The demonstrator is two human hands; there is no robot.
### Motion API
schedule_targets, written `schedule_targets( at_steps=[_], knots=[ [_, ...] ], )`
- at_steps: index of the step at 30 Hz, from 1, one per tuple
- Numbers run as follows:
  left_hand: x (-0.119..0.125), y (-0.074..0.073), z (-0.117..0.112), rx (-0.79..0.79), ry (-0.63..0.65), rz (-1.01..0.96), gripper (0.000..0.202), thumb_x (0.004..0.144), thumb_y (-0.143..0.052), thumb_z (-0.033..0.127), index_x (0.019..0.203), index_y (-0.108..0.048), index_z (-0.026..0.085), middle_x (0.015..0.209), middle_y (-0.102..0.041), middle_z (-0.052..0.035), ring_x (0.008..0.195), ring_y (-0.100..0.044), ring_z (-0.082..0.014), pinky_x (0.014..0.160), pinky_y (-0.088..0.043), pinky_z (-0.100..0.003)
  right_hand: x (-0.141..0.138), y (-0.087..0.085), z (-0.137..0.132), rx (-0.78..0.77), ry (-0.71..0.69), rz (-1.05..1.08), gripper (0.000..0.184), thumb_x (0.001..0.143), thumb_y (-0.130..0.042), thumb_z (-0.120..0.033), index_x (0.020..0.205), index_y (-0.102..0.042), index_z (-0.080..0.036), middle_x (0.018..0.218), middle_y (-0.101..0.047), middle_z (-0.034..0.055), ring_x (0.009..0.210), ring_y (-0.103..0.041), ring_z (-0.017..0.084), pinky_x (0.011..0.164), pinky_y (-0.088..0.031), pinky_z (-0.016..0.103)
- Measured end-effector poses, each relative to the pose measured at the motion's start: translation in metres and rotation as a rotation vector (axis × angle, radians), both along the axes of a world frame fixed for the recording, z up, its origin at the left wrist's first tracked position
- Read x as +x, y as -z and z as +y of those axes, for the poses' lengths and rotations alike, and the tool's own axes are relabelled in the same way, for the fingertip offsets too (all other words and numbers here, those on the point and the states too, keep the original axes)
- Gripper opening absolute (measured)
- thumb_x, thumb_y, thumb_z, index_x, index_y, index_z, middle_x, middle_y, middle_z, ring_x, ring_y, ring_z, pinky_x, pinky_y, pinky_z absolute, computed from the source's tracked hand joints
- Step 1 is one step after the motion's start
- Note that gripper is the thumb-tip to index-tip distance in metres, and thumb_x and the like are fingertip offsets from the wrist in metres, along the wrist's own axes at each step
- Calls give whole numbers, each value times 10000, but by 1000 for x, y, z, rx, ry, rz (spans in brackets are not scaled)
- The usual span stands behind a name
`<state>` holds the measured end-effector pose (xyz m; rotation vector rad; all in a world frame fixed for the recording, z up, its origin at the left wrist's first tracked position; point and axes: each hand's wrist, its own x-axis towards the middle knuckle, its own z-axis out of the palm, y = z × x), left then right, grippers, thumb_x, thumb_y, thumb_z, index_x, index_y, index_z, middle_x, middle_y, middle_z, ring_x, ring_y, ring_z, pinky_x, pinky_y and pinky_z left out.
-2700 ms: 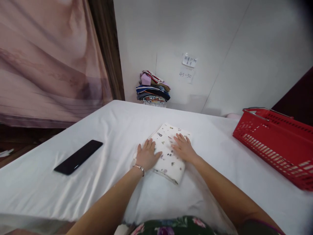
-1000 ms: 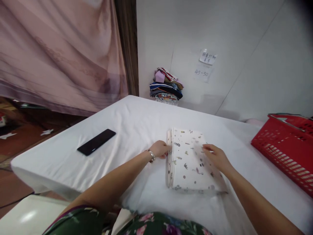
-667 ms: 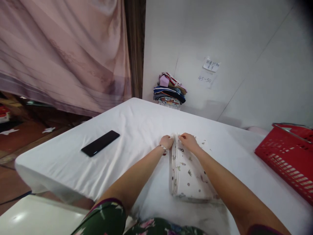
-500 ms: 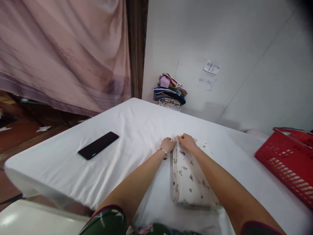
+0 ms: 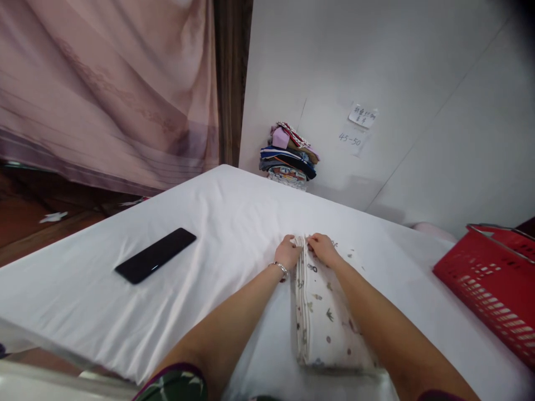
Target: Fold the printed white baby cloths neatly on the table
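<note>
A folded white cloth (image 5: 330,328) with small printed plants and shapes lies in front of me, its layered folds along the left side. At its far left corner, my left hand (image 5: 288,252) is closed on the stacked edges, thumb on top; a bracelet (image 5: 279,269) circles that wrist. Just to the right, my right hand (image 5: 322,248) pinches the far edge of the same cloth. The two hands are close together but apart. My right forearm covers part of the cloth's right side.
The white-covered table (image 5: 234,217) holds a black phone-like slab (image 5: 156,255) at left and a red plastic basket (image 5: 491,284) at right. Folded clothes (image 5: 289,156) are stacked by the wall beyond the far edge. A pink curtain (image 5: 125,83) hangs at left.
Both hands stay at the cloth's far edge, with the right hand slightly farther from the left. The view has shifted slightly, so the slab appears farther left and lower.
</note>
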<state>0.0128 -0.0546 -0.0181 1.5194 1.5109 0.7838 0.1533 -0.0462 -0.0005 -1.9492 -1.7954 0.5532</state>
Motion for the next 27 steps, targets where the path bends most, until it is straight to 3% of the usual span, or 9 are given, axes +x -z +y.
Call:
schedule_targets(
  at_steps=[8,12,16,19,23,27],
  knots=[
    [-1,2,4,-32,15,-18,514,709,-544,239,1203,-467,119,960,-651,-69,903,-587,-179,755,-420,-238,-5,-9,-3,-19,-55,136,240,812,-401,-314,626,-474,-180,528,-537,-27,386,-460,70,421,-367,181],
    [-1,2,3,-24,20,-14,465,700,-539,227,1155,-516,133,960,-650,-70,879,-592,-183,734,-423,-244,-6,-5,3,-70,-56,97,228,807,-419,-275,613,-482,-174,459,-496,-40,353,-436,71,403,-344,183],
    [0,4,4,-8,24,-22,427,699,-541,219,1121,-538,150,917,-656,-57,859,-593,-184,723,-423,-247,-8,-7,10,-104,-41,16,271,815,-431,-334,627,-525,-163,441,-512,-25,371,-464,89,441,-352,200],
    [0,6,5,5,25,-29,423,698,-535,206,1119,-539,158,901,-653,-49,850,-591,-182,719,-423,-248,-12,-12,16,-120,-25,-69,367,798,-458,-402,535,-536,-159,368,-476,-2,397,-483,121,489,-356,229],
    [1,7,5,5,24,-37,447,698,-530,198,1143,-523,154,916,-648,-49,849,-587,-180,721,-422,-249,-15,-17,21,-131,-20,-127,369,757,-526,-356,445,-525,-160,317,-438,11,435,-499,138,535,-356,240],
    [1,7,5,2,19,-55,464,694,-539,200,1154,-514,150,939,-644,-55,868,-583,-181,732,-418,-246,-13,-16,15,-172,-24,-62,322,787,-492,-342,539,-565,-150,355,-482,-4,377,-465,108,484,-356,222]
  ],
)
